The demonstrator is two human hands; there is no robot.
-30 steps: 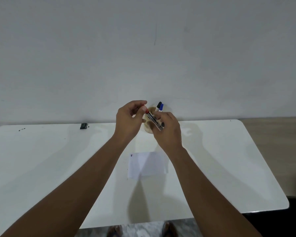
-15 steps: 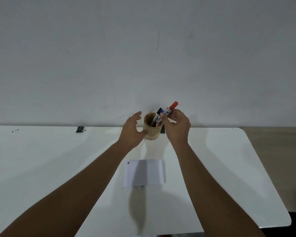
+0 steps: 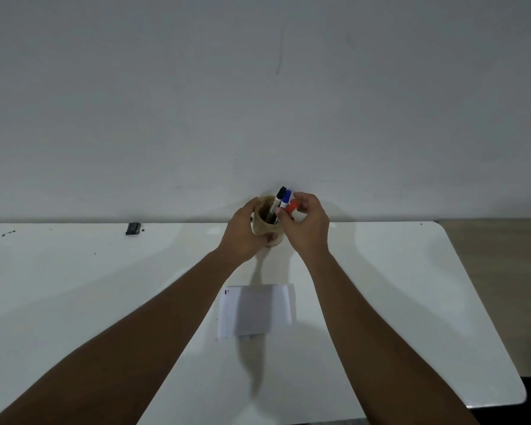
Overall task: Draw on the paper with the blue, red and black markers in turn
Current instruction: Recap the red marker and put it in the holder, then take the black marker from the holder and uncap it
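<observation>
A: Holding the cup [image 3: 265, 228] – that is the left hand [image 3: 242, 233], fingers wrapped round its left side, thumb under the front of it. The cup is tan and stands at the far edge of the table [image 3: 74, 286], close to the wall [image 3: 258, 87].

B: And the right hand [image 3: 308, 223]?

A: Just right of the cup, touching it or nearly so. Its fingers are pinched on the red marker [image 3: 292, 207], thumb on the near side and fingertips over the orange-red cap. The cap pokes out to the left of the fingers, right at the cup's rim. I cannot tell how far the barrel sits inside, since the hand covers it.

B: The other two markers?

A: Both stand in the cup, leaning to the right. The black marker [image 3: 279, 197] is furthest left, cap up, with its white barrel running down into the cup. The blue marker [image 3: 286, 199] lies against it, between the black one and the red cap.

B: Where is the paper [image 3: 255, 311]?

A: Flat on the table, nearer the person than the cup and well apart from it, between the two forearms. A shadow falls over its middle. In its top left corner there is a small dark blue mark – the rest looks bare.

B: Anything else on the table?

A: A small black object [image 3: 133, 228] at the far edge, well left of the cup, and a few dark specks further left
</observation>
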